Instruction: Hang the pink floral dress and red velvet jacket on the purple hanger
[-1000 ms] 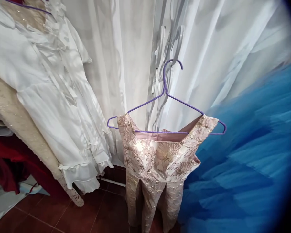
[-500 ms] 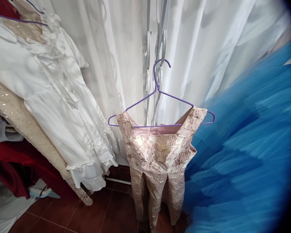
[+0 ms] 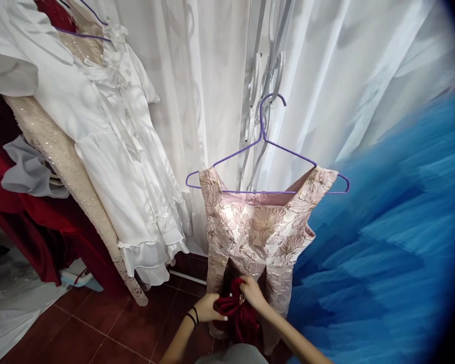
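Observation:
A dark red piece of shiny cloth [image 3: 244, 323], gathered like a bow and set with small sparkling ornaments, hangs low in the middle between my two hands. At its left edge my left hand [image 3: 209, 307], with black bands on the wrist, grips the cloth. My right hand [image 3: 253, 294] pinches its upper right part, fingers closed. Just behind is a pink and gold brocade dress [image 3: 265, 227] on a purple hanger [image 3: 246, 146]; the cloth and hands cover part of its skirt. The lower end of the red cloth is partly hidden.
White dresses [image 3: 109, 126], a beige sequined garment [image 3: 60, 146] and dark red garments [image 3: 53, 222] hang at the left. A blue tulle gown [image 3: 382, 237] fills the right. Behind are white curtains [image 3: 220, 76]; below lies a red tiled floor [image 3: 125, 323] with a pale box [image 3: 87, 279].
Both my hands have come into view from below, holding the dark red cloth in front of the brocade dress. The hanging clothes appear shifted to the right as my view turned.

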{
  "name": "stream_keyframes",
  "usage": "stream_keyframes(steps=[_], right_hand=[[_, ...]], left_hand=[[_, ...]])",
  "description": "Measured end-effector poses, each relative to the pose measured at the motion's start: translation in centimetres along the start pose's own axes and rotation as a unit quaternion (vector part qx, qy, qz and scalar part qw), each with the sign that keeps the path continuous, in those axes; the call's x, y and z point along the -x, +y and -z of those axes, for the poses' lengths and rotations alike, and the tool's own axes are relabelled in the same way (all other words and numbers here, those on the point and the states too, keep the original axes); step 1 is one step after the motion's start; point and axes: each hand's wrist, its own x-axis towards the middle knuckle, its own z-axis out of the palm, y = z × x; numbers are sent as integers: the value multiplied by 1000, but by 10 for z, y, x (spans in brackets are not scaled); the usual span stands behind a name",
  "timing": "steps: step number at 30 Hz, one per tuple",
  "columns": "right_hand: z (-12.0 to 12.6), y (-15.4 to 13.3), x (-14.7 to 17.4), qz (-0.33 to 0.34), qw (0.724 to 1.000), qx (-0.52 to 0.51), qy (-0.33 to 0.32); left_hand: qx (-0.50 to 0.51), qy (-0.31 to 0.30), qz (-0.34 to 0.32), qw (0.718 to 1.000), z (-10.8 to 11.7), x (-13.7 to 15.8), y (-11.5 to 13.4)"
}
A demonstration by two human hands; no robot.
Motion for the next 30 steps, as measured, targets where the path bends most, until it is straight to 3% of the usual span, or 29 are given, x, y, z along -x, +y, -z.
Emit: stream_keyframes(steps=[3, 5, 8, 10, 12, 16, 17, 20, 21, 22, 23, 24, 26, 27, 28, 30], right_hand=[[48, -68, 3, 63, 998, -23, -7], [88, -119, 15, 116, 991, -72, 2], [141, -186, 36, 160, 969, -172, 77], [162, -217, 46, 184, 946, -241, 112], [170, -238, 52, 204, 934, -272, 114], [171, -261, 56, 240, 934, -241, 112], [173, -265, 56, 247, 935, -226, 117], [185, -270, 58, 260, 943, -159, 137], [189, -271, 59, 265, 946, -117, 146], [190, -270, 61, 268, 949, -51, 159], [189, -269, 63, 266, 947, 41, 176], [184, -267, 64, 254, 935, 150, 198], [164, -261, 65, 210, 878, 367, 225], [149, -257, 64, 193, 848, 441, 220], [131, -252, 61, 196, 832, 481, 197], [90, -241, 49, 270, 834, 471, 96]], left_hand=[[-30, 98, -4, 995, 47, 10, 2], [-51, 230, -44, 971, 84, 33, 12], [-17, 439, -129, 889, 133, 78, 35], [-5, 522, -160, 838, 156, 103, 52], [-4, 571, -174, 803, 169, 118, 70], [-59, 649, -195, 733, 175, 128, 98], [-97, 678, -194, 702, 176, 129, 104], [-244, 765, -168, 572, 181, 135, 116], [-274, 777, -161, 543, 184, 137, 120], [-279, 777, -161, 541, 186, 139, 123], [-254, 765, -168, 567, 189, 139, 127], [-202, 741, -182, 614, 192, 139, 131], [-39, 667, -214, 713, 199, 135, 138], [48, 624, -225, 747, 202, 132, 141], [127, 583, -230, 768, 204, 128, 145], [247, 513, -225, 791, 206, 122, 151]])
